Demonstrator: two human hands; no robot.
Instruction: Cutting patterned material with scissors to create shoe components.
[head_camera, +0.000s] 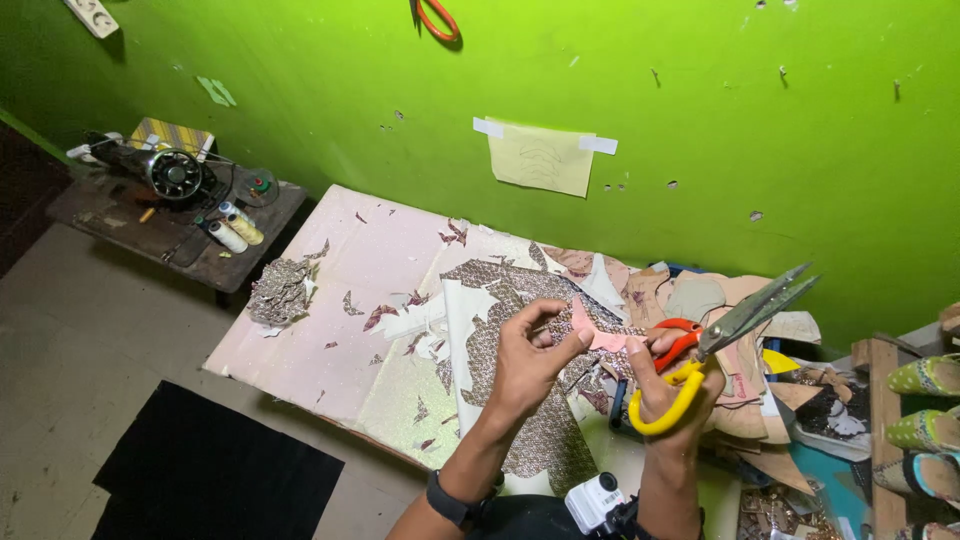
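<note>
Pink cut-out piece (600, 335) sits pinched in the grip of both hands, between the left hand (525, 365) at its 9 o'clock and the right hand (670, 395) at its 3 o'clock. That right hand also closes around the yellow and orange handles of the scissors (715, 340), whose blades, slightly parted, point toward 2 o'clock. Beneath the hands, patterned sheets (500, 300) and scraps cover the pale surface (330, 300). At 10 o'clock, well apart, a sewing machine (175, 175) stands beside thread spools (235, 228).

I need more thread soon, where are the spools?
In the head view, the thread spools lie far left on the dark side table, just right of the sewing machine, against the green wall.
</note>
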